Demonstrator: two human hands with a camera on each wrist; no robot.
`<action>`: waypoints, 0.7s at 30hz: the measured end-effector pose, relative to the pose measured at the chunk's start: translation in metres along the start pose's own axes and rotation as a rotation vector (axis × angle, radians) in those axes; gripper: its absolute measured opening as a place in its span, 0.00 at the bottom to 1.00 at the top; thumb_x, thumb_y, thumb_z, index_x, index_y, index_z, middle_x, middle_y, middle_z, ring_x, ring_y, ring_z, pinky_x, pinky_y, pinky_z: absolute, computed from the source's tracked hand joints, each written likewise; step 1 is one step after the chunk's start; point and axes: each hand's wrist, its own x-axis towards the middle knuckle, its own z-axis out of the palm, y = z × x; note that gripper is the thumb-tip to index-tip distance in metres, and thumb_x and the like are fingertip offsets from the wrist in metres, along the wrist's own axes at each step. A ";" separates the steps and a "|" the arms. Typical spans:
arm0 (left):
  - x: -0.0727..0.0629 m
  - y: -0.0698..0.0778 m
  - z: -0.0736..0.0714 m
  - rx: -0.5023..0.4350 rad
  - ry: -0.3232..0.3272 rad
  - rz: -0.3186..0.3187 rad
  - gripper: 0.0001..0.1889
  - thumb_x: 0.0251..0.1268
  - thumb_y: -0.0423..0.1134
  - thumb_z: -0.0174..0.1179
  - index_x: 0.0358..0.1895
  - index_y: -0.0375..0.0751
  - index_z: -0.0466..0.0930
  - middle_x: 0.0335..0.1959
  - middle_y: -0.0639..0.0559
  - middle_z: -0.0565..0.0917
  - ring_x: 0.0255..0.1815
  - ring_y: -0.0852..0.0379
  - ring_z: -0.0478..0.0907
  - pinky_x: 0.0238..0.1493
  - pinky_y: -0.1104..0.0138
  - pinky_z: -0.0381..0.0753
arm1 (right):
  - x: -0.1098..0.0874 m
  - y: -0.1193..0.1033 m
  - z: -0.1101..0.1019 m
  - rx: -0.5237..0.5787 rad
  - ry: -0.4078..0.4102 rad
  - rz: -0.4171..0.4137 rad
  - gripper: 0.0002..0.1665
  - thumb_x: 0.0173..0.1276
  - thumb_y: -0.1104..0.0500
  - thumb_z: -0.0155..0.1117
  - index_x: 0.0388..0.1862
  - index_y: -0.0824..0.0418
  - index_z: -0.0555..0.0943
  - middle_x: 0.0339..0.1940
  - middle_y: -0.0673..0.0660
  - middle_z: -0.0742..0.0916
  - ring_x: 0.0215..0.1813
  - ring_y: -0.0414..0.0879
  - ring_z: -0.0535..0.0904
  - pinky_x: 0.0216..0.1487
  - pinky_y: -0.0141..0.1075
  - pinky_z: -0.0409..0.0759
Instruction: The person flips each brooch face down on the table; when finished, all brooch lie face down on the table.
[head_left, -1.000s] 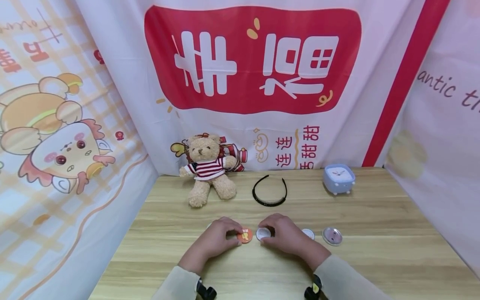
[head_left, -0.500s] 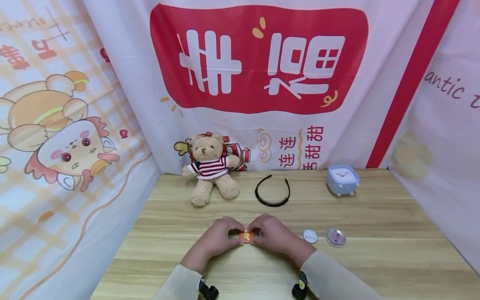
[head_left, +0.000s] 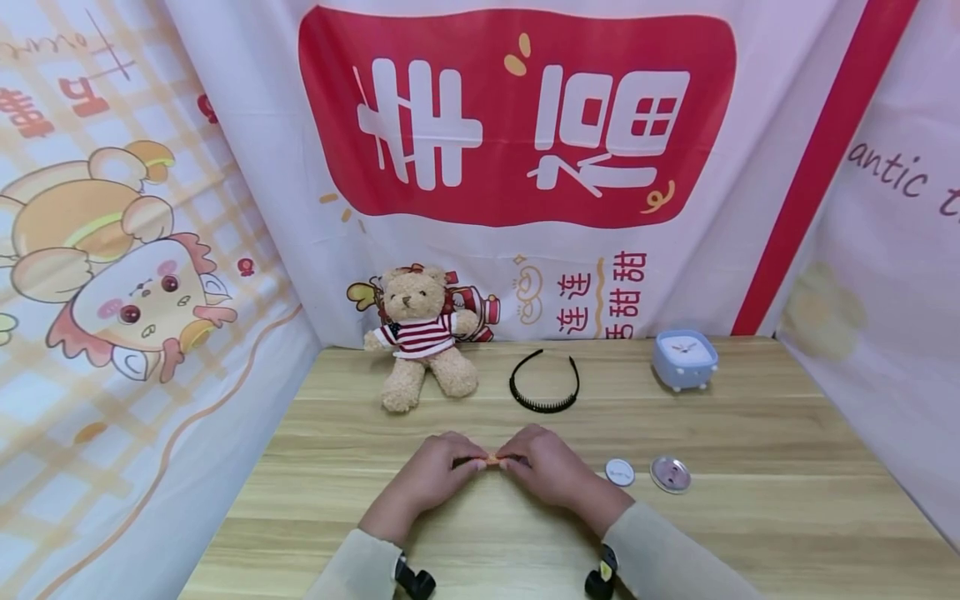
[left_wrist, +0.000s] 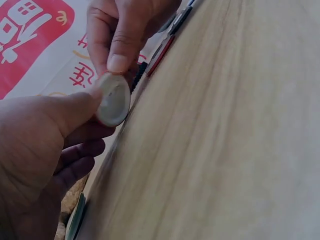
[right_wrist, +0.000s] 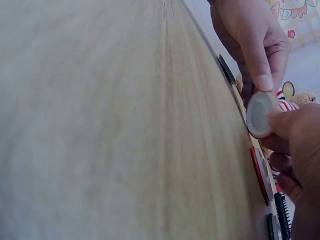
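An orange round badge [head_left: 492,460] is pinched between both hands, tilted so that only a thin strip shows in the head view. Its pale grey back [left_wrist: 115,102] with a raised rim faces the camera in the left wrist view. My left hand [head_left: 433,472] grips one edge with thumb and fingers. The opposite edge is held by my right hand [head_left: 550,469], thumb on the back. To the right lie a white round badge [head_left: 620,472] and a larger shiny silver disc [head_left: 671,475]. A dark green-edged disc [left_wrist: 75,217] lies beyond my left hand.
A teddy bear [head_left: 426,333] in a striped shirt sits at the back left. Behind the hands lies a black toothed headband [head_left: 545,406]; a blue clock [head_left: 684,361] stands back right. In the right wrist view, a red-edged disc [right_wrist: 260,175] lies beside my right hand.
My right hand left a whitish disc and moved left to the orange badge. Both hands now hold that badge, and its orange face has tipped away from the head camera.
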 end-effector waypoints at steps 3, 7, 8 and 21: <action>0.001 0.002 0.001 0.039 0.039 -0.032 0.10 0.81 0.46 0.65 0.55 0.56 0.94 0.48 0.60 0.92 0.53 0.59 0.87 0.61 0.56 0.87 | 0.000 -0.002 0.000 0.000 0.056 0.046 0.10 0.81 0.54 0.70 0.53 0.50 0.94 0.47 0.46 0.93 0.51 0.40 0.86 0.55 0.39 0.88; 0.003 0.005 0.003 0.061 0.075 -0.050 0.10 0.80 0.45 0.66 0.55 0.54 0.94 0.48 0.57 0.92 0.53 0.56 0.87 0.60 0.56 0.88 | 0.001 -0.005 0.000 -0.013 0.080 0.084 0.09 0.80 0.54 0.71 0.52 0.50 0.94 0.44 0.46 0.92 0.48 0.40 0.85 0.51 0.37 0.88; 0.003 0.006 0.004 0.059 0.085 -0.052 0.10 0.80 0.45 0.66 0.54 0.53 0.95 0.48 0.57 0.92 0.53 0.56 0.87 0.60 0.56 0.88 | 0.001 -0.005 0.000 -0.014 0.079 0.093 0.09 0.80 0.54 0.71 0.53 0.50 0.94 0.44 0.47 0.92 0.48 0.40 0.85 0.51 0.37 0.88; 0.005 0.005 0.009 -0.012 0.116 -0.072 0.08 0.79 0.41 0.67 0.54 0.50 0.93 0.45 0.57 0.94 0.47 0.60 0.89 0.55 0.58 0.89 | 0.005 -0.010 0.006 0.039 0.025 0.139 0.20 0.68 0.58 0.81 0.57 0.48 0.87 0.52 0.45 0.88 0.51 0.39 0.79 0.52 0.36 0.84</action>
